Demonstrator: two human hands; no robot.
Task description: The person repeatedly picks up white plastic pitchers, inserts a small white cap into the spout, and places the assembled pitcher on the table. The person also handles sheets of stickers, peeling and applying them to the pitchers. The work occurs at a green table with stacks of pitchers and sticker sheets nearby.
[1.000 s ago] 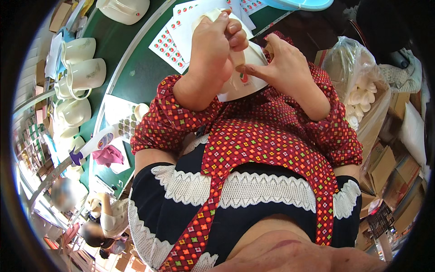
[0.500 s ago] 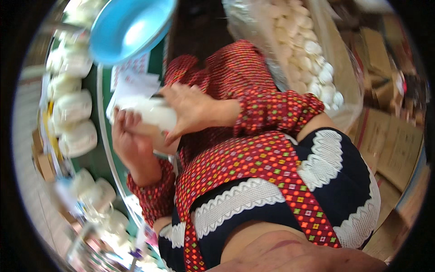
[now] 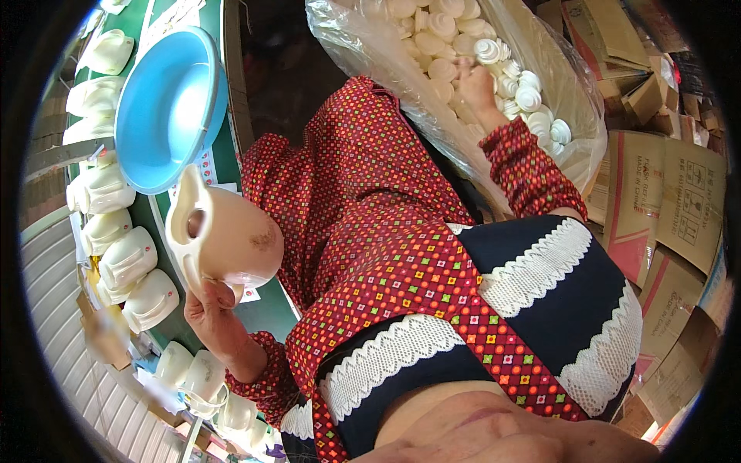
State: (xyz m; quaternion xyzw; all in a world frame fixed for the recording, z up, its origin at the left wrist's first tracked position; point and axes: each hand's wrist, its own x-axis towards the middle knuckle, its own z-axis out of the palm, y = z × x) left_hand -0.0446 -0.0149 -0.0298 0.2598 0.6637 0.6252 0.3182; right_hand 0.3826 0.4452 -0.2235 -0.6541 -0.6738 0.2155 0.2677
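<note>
Amid white caps (image 3: 529,99) – R hand (image 3: 475,86) has left the cream jug (image 3: 243,231), can't tell if gripping any; L hand (image 3: 212,311) alone now holds jug, opp. its spout (image 3: 188,180).

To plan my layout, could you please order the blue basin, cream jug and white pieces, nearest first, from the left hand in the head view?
1. Cream jug, in the left hand.
2. Blue basin, beyond the jug.
3. White pieces, bagged, at right.

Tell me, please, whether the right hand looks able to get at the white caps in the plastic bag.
Yes, most likely: the right hand is over the white caps, and the plastic bag is open, with nothing seen in the way.
</note>
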